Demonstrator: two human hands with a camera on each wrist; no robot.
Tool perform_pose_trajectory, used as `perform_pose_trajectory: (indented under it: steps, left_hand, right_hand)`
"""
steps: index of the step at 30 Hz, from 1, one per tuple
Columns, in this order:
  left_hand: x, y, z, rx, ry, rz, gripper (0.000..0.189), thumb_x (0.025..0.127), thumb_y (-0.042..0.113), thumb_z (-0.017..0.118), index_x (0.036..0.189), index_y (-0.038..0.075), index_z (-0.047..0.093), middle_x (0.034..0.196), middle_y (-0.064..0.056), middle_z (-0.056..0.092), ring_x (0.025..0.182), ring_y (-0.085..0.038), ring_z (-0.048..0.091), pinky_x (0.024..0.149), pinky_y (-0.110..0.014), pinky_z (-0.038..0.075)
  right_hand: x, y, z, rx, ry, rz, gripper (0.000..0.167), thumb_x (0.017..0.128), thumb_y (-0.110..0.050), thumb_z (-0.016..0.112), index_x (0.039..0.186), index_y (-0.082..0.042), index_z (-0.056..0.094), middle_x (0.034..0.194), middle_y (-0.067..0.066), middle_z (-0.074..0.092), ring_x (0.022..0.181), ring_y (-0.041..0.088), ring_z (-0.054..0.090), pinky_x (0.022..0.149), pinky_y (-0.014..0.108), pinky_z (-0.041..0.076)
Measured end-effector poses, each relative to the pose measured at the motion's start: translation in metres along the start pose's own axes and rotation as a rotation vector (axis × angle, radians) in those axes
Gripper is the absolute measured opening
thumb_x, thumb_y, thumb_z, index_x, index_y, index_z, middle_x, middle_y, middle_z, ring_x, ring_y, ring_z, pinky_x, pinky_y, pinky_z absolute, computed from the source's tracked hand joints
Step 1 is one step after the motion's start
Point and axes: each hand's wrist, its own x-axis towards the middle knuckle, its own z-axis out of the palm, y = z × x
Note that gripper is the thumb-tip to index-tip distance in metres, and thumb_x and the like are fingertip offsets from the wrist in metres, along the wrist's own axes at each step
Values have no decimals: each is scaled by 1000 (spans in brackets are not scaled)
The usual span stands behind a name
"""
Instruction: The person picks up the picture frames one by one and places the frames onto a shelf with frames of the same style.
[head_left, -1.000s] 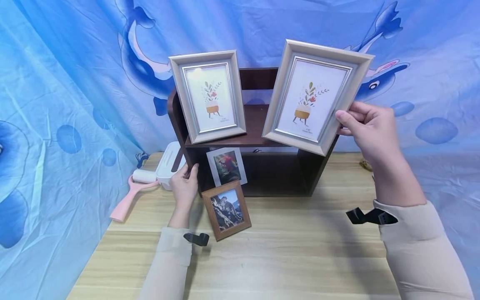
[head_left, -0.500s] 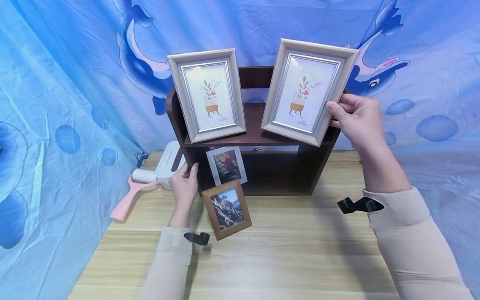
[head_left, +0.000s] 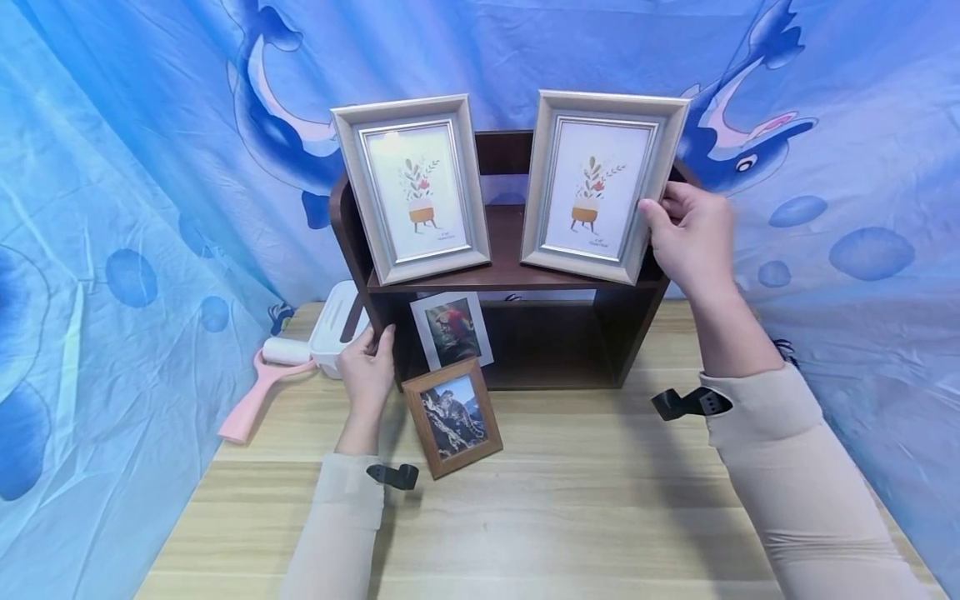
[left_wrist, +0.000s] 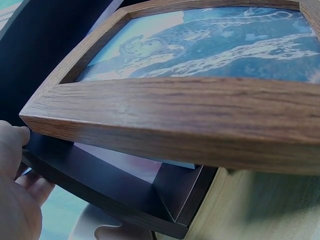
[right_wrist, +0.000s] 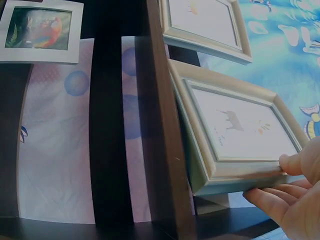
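Right hand (head_left: 696, 240) pinches the right edge of a pale-framed plant print (head_left: 602, 185), thumb on front; the print is at the right of the upper board of a dark brown shelf unit (head_left: 632, 333), a matching plant print (head_left: 412, 192) at left. Left hand (head_left: 367, 373) pinches the unit's left side panel (head_left: 352, 246), just beside a wood-framed leopard photo (head_left: 454, 418). White-framed parrot picture (head_left: 453, 332): lower compartment, left.

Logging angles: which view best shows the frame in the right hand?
The head view: the held frame faces the camera, its plant print clear. The right wrist view shows it slanted and paler; the left wrist view lacks it.
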Motion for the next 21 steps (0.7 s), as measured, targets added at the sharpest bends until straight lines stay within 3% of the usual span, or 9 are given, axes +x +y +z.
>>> perform_pose_trajectory:
  steps: [6,13,21]
  left_hand:
    - [0,1,-1,-3,-2,2,16,92,11,74,103,0,79,94,-20,75,83,-29,74,68,-6,52]
    - [0,3,-1,3,1,5,17,93,12,75,103,-1,79,94,-21,75,81,-31,74,67,-6,51]
    - [-1,3,-1,3,4,17,16,92,10,74,101,-2,78,91,-21,75,79,-30,73,66,-5,50]
  right_hand:
    - [-3,-1,10,-61,78,-35,33,102,-18,60,130,-3,67,121,15,71,106,23,71,89,32,58]
    - [-6,4,19,-88,139,-103,26,103,-12,55,121,0,69,112,17,74,100,23,72,85,33,59]
    - [-14,13,23,8,108,-102,37,104,-9,54,140,-6,59,131,14,66,120,23,63,99,33,52]
